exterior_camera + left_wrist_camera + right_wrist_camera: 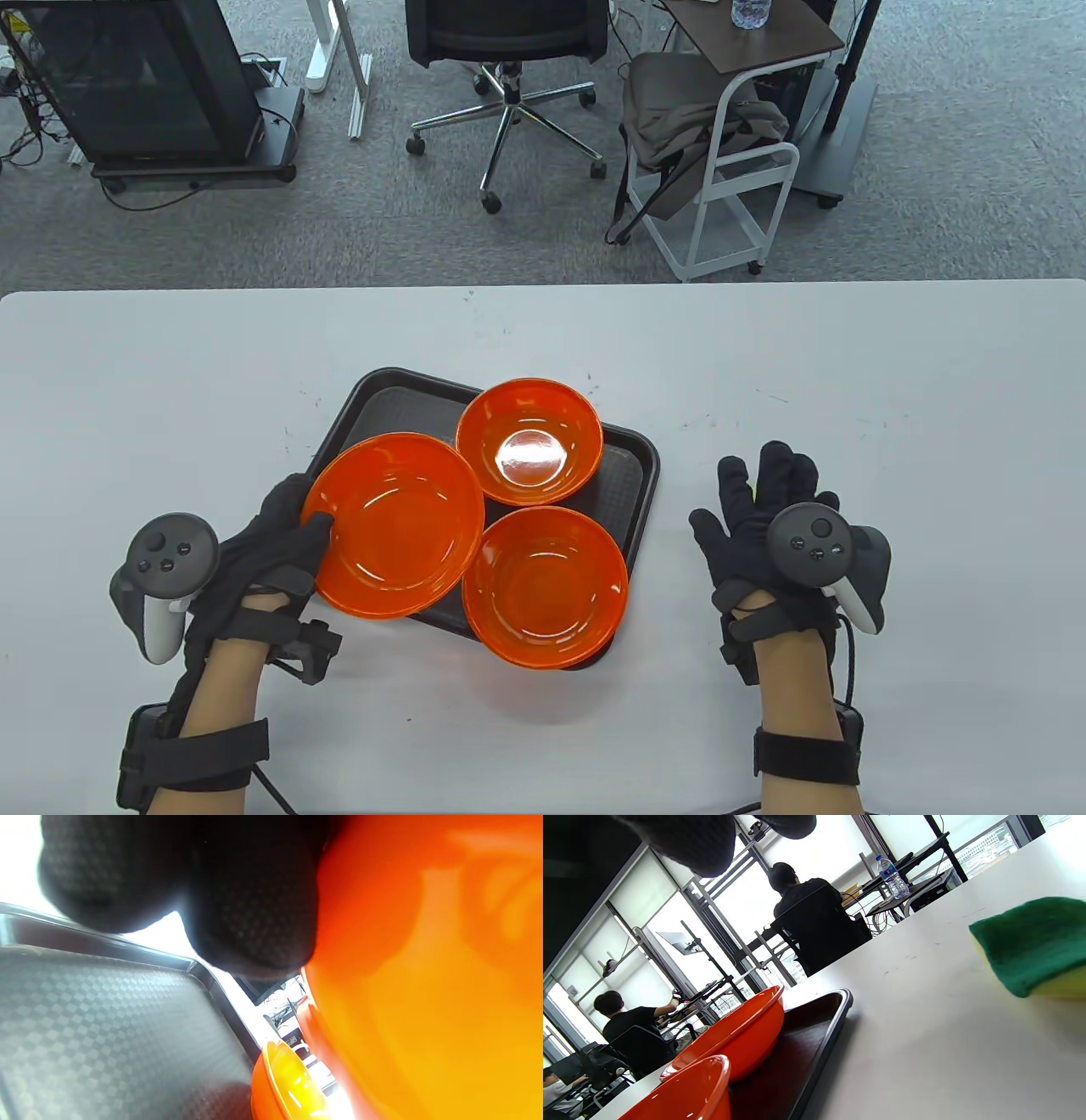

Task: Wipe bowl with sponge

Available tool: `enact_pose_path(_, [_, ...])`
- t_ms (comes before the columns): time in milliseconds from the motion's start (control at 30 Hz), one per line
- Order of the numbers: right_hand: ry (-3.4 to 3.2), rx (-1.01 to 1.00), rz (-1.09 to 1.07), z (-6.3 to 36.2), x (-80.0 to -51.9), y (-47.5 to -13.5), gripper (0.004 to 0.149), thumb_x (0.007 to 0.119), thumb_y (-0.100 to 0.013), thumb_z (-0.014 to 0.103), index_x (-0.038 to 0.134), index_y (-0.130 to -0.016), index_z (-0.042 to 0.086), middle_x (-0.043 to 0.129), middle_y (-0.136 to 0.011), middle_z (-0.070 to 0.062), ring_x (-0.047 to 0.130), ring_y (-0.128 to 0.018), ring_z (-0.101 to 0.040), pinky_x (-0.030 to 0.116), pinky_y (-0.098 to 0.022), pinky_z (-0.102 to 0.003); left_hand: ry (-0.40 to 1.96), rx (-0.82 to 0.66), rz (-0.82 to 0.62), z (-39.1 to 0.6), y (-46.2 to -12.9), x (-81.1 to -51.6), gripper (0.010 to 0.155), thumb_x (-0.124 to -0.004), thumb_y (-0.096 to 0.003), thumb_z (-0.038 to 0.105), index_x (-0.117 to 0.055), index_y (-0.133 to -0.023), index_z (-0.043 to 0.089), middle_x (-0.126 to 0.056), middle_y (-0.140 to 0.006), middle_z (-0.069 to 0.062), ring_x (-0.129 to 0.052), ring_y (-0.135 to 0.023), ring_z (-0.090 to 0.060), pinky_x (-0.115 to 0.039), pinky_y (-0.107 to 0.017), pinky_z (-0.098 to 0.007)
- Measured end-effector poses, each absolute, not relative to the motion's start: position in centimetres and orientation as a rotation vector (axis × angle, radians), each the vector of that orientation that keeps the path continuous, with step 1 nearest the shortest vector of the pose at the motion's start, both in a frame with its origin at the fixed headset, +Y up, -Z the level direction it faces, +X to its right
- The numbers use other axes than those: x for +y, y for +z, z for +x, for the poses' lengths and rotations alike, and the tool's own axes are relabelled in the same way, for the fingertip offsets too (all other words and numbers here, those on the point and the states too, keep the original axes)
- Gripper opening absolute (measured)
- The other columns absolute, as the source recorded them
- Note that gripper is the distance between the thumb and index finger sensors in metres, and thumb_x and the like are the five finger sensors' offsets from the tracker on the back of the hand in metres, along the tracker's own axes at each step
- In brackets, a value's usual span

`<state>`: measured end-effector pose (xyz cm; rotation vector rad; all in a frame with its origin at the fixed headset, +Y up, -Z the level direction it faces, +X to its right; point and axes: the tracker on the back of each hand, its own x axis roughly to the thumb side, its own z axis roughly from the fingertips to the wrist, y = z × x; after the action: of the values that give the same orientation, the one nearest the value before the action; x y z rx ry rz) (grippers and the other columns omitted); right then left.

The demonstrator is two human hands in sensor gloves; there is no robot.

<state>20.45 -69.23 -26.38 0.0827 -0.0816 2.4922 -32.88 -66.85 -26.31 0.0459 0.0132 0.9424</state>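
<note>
Three orange bowls sit on a dark tray (635,475). My left hand (307,519) grips the rim of the left bowl (399,526), thumb on top, fingers beneath. In the left wrist view my fingers (254,921) press under this bowl (424,984), which stands tilted above the tray (106,1018). My right hand (764,497) lies open and flat on the table right of the tray, over the sponge (754,489), of which only a yellow sliver shows. The right wrist view shows the green-and-yellow sponge (1031,942) lying on the table.
The back bowl (530,441) and the front bowl (543,586) touch the held bowl. The front bowl overhangs the tray's near edge. The white table (891,382) stretches to all sides. An office chair (509,51) and a cart (730,170) stand beyond the far edge.
</note>
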Motion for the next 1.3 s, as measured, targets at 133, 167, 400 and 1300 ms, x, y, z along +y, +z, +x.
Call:
enact_pose_path(133, [2.539, -0.021, -0.033, 22.1, -70.5, -26.8, 0.074, 0.076, -0.056, 0.052, 0.034, -0.106, 0.017, 0.006, -0.110, -0.025, 0.003, -0.096, -0.057, 0.006, -0.056, -0.076, 0.929, 0.011, 0.030, -32.7, -26.4, -67.2, 0.061, -0.085, -0.0498, 0.039, -0.067, -0.100, 0.009, -0.102, -0.060, -0.008, -0.109, -0.026, -0.018, -0.094, -0.020, -0.035])
enact_pose_path(167, [2.534, 0.002, -0.086, 22.7, -71.1, -26.9, 0.075, 0.077, -0.056, 0.052, 0.034, -0.106, 0.018, 0.005, -0.110, -0.025, 0.004, -0.095, -0.059, 0.008, -0.056, -0.077, 0.927, 0.009, 0.025, -32.7, -26.5, -67.2, 0.061, -0.085, -0.0498, 0.039, -0.066, -0.100, 0.009, -0.102, -0.060, -0.008, -0.109, -0.026, -0.018, -0.094, -0.020, -0.035])
enact_pose_path(400, [2.580, 0.123, -0.296, 25.1, -74.2, -27.7, 0.081, 0.083, -0.052, 0.054, 0.033, -0.106, 0.019, 0.007, -0.111, -0.024, 0.015, -0.095, -0.065, 0.016, -0.057, -0.080, 0.925, -0.002, 0.011, -32.6, -26.6, -67.4, 0.061, -0.085, -0.0498, 0.039, -0.067, -0.100, 0.009, -0.102, -0.060, -0.007, -0.110, -0.026, -0.018, -0.094, -0.021, -0.035])
enact_pose_path(1300, [2.924, -0.060, -0.284, 23.3, -74.8, -29.4, 0.057, 0.081, -0.052, 0.032, 0.056, -0.099, 0.011, 0.059, -0.103, -0.031, 0.090, -0.072, -0.048, 0.062, -0.057, -0.070, 0.927, 0.008, -0.003, -32.7, -26.5, -67.3, 0.061, -0.084, -0.0502, 0.041, -0.067, -0.100, 0.011, -0.102, -0.059, -0.007, -0.109, -0.025, -0.017, -0.094, -0.019, -0.034])
